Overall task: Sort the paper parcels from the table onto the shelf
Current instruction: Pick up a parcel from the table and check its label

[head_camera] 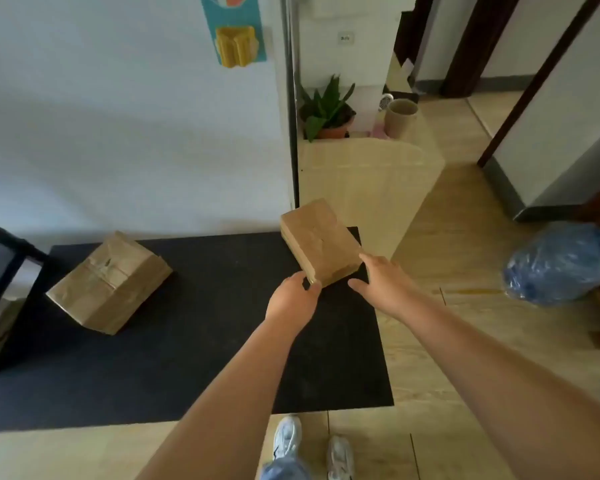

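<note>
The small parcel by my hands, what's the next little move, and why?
Probably close the right hand onto the small parcel's near right side. The left hand already touches its near corner, while the right is open just beside it, so neither hand grips it for a lift off the black table.

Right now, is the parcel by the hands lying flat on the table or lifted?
Cannot tell. The small parcel sits at the black table's far corner, left hand touching its near corner.
</note>
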Demonstrator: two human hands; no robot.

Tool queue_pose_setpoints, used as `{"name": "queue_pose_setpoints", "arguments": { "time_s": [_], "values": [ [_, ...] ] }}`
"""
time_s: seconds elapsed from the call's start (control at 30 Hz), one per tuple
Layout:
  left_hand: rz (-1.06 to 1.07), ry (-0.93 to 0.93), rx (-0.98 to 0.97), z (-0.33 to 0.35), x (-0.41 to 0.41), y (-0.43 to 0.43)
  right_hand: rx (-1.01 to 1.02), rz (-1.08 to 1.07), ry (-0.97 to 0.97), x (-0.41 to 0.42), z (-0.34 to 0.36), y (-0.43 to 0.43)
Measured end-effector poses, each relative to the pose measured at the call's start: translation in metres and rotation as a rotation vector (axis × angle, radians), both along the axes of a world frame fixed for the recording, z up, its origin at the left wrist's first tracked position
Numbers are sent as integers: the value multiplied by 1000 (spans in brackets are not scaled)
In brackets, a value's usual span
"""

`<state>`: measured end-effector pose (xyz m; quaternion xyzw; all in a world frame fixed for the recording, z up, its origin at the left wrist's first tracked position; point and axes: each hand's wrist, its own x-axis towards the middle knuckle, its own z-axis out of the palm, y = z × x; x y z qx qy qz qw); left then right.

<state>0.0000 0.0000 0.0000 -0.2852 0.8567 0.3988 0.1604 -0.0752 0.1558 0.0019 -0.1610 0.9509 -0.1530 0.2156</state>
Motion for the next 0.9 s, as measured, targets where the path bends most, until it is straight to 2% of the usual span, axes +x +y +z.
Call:
{"name": "queue_pose_setpoints", "arguments": {
  "time_s": [0.27,0.37,0.5,0.6,0.77,0.9],
  "values": [
    [116,-65,141,-33,-33,-7,-42,-162,-114,-38,-14,-27],
    [130,-75,200,-40,-35,-12,-76,-219,-86,-39,-21,-34],
    [327,-64,385,-45,-23,-21,-86,-272,-38,-28,-26,-39],
    [370,-63,481,-55,-5,-25,-78,-290,-19,-15,-27,-41],
    [558,57,553,-54,20,-26,-89,-276,-68,6,-29,-47],
    [645,4,550,-46,33,-40,-159,-318,-131,22,-31,-51]
  ]
}}
